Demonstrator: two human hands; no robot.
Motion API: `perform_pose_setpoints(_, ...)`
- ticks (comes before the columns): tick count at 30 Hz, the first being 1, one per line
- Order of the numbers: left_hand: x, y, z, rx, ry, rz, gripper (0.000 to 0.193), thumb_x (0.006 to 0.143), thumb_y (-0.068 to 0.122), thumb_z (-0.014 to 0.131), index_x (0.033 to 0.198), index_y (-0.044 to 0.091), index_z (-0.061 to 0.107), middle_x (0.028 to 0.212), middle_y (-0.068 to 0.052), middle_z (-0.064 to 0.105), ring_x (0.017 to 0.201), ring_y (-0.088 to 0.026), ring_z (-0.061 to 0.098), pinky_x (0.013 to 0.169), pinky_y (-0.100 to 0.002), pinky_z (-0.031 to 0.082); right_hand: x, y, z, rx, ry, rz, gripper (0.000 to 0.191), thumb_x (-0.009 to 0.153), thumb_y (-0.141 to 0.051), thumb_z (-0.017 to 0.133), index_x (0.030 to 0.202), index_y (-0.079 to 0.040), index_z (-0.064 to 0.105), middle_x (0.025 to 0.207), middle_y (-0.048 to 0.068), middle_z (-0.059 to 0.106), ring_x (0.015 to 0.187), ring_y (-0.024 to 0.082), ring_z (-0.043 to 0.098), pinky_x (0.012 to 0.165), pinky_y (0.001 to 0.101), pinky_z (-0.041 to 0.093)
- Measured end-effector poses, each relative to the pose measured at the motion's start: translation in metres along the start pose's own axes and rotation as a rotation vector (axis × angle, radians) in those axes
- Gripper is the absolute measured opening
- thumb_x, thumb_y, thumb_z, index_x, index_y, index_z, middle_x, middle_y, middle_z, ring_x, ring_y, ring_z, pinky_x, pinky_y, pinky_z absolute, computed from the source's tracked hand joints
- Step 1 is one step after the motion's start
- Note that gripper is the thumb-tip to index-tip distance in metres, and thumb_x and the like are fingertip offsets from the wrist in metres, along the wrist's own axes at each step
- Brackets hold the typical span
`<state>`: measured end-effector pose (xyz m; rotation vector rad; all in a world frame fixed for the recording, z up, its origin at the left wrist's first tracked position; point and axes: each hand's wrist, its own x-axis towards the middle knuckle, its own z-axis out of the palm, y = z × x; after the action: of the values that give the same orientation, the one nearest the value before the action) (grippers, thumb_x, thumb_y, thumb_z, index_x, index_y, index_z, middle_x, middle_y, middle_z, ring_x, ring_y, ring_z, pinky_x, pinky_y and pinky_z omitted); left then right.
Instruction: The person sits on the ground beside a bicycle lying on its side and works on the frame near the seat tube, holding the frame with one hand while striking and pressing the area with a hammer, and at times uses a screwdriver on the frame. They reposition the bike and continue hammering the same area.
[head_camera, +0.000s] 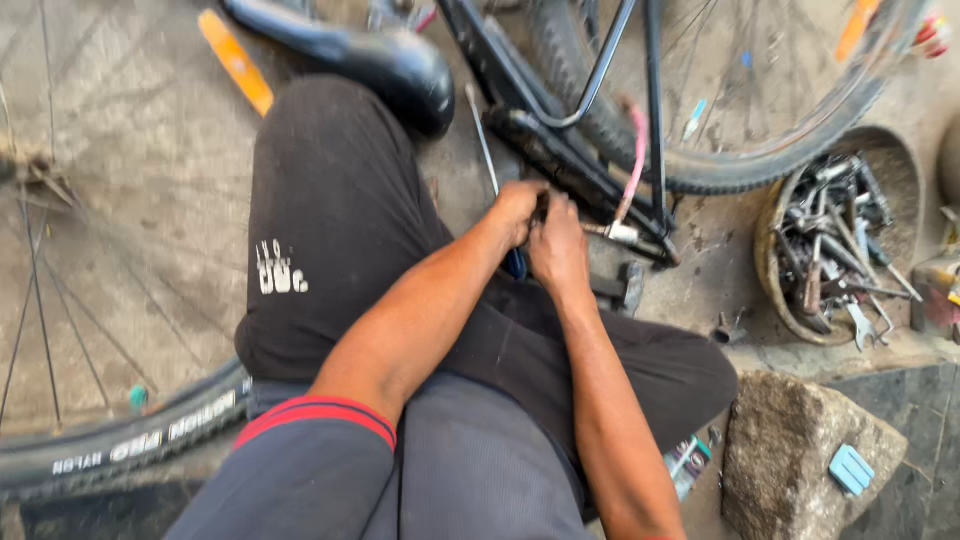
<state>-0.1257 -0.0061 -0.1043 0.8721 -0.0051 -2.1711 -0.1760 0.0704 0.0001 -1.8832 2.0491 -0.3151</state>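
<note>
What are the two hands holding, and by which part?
Both left hand and right hand close on the bicycle frame at its lower end; the exact grip is hidden.

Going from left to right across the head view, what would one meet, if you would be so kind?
Spoked wheel → orange reflector → black saddle → left hand → right hand → bowl of tools → blue block.

Soft, even daylight lit the scene without hard shadows or glare, the ground (130, 200) at left looked pale and washed, motion blur smeared the whole frame, worst on the far wheel (760, 100) and the tools (835, 250) at right.
</note>
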Motion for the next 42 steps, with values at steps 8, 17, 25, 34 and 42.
perform_pose_setpoints(8,-0.005,-0.004,0.005,-0.268,-0.038,0.069,0.015,0.099,0.015,0.057,0.098,0.003,0.066,0.091,-0.011,0.072,0.081,-0.024,0.068,0.073,-0.043,0.056,-0.029,-0.018,-0.032,0.039,0.433,-0.234,0.029,0.102,-0.007,0.063,0.131,-0.004,0.063,0.135,0.018,0.064,0.129,0.038,0.062,0.113,0.0446,0.048)
perform_pose_setpoints(17,0.006,-0.004,0.003,-0.323,-0.072,0.006,0.018,0.102,0.027,0.046,0.105,0.015,0.058,0.109,-0.005,0.077,0.088,-0.019,0.07,0.079,-0.038,0.054,0.01,-0.005,-0.06,-0.381,0.608,-0.345,0.046,0.098,-0.027,0.074,0.138,-0.005,0.063,0.154,0.017,0.049,0.143,0.042,0.04,0.117,0.0554,0.03)
perform_pose_setpoints(25,0.018,-0.04,0.001,0.175,0.091,-0.126,0.029,0.101,0.028,0.047,0.118,0.008,0.058,0.096,-0.008,0.076,0.069,-0.017,0.07,0.055,-0.034,0.052,0.096,0.006,-0.071,-0.315,0.397,-0.394,0.041,0.1,-0.003,0.073,0.14,-0.008,0.062,0.152,0.014,0.053,0.137,0.035,0.051,0.115,0.0484,0.044)
perform_pose_setpoints(34,0.028,-0.038,0.001,0.043,0.201,-0.098,0.028,0.099,0.032,0.047,0.115,0.011,0.057,0.082,-0.01,0.071,0.061,-0.023,0.068,0.05,-0.037,0.055,-0.014,0.009,-0.07,-0.429,0.224,-0.188,0.06,0.086,-0.01,0.077,0.141,0.004,0.056,0.155,0.026,0.042,0.139,0.05,0.042,0.115,0.0556,0.037)
perform_pose_setpoints(42,0.042,-0.027,-0.006,0.284,0.197,-0.165,0.016,0.095,0.018,0.059,0.094,0.003,0.065,0.082,-0.012,0.071,0.066,-0.025,0.071,0.057,-0.04,0.062,-0.026,0.012,-0.071,-0.43,0.183,-0.219,0.044,0.086,-0.012,0.077,0.128,0.0,0.067,0.155,0.026,0.042,0.122,0.046,0.048,0.103,0.0522,0.045)
